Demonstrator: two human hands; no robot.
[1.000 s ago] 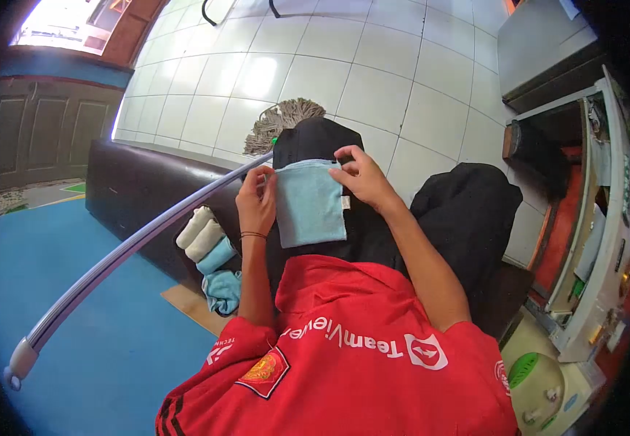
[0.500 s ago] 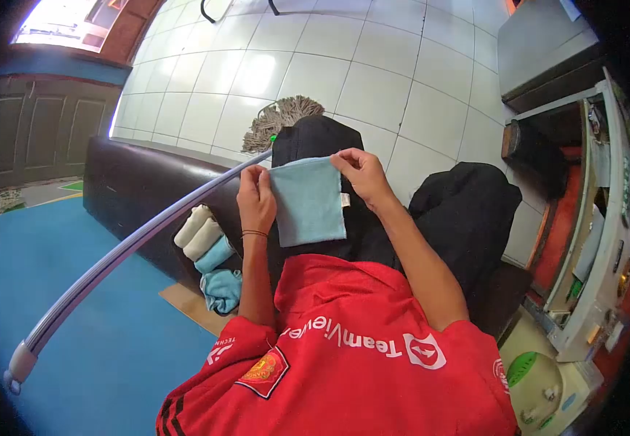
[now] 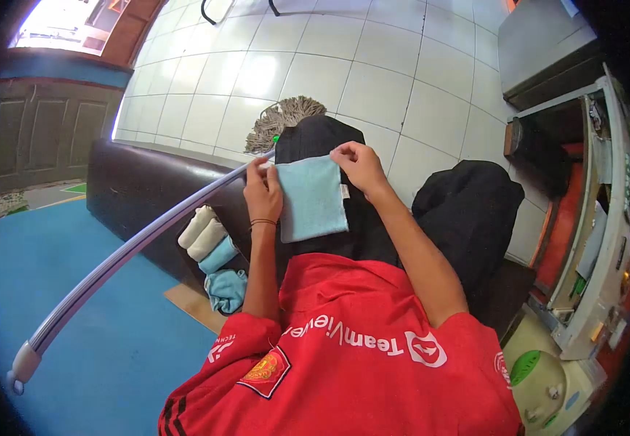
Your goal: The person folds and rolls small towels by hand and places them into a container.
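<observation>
A light blue square cloth (image 3: 311, 200) with a small white tag on its right edge lies over the dark trousers on the lap. My left hand (image 3: 263, 190) grips its upper left corner, fingers closed. At the upper right corner, my right hand (image 3: 357, 166) pinches the edge between thumb and fingers. Left of my left forearm, rolled cream cloths (image 3: 202, 236) and a rolled blue cloth (image 3: 220, 254) lie side by side, with a crumpled blue cloth (image 3: 225, 291) below them.
A mop with a long pale handle (image 3: 140, 240) slants across the left, its head (image 3: 284, 120) on the tiled floor (image 3: 373, 87). A dark bench (image 3: 130, 182) stands at left. An open cabinet (image 3: 598, 218) and a green-yellow container (image 3: 540, 378) are at right.
My left hand has shifted slightly along the cloth's left edge, its fingers now lying more over the corner. The cloth has tilted a little, and the view has moved slightly.
</observation>
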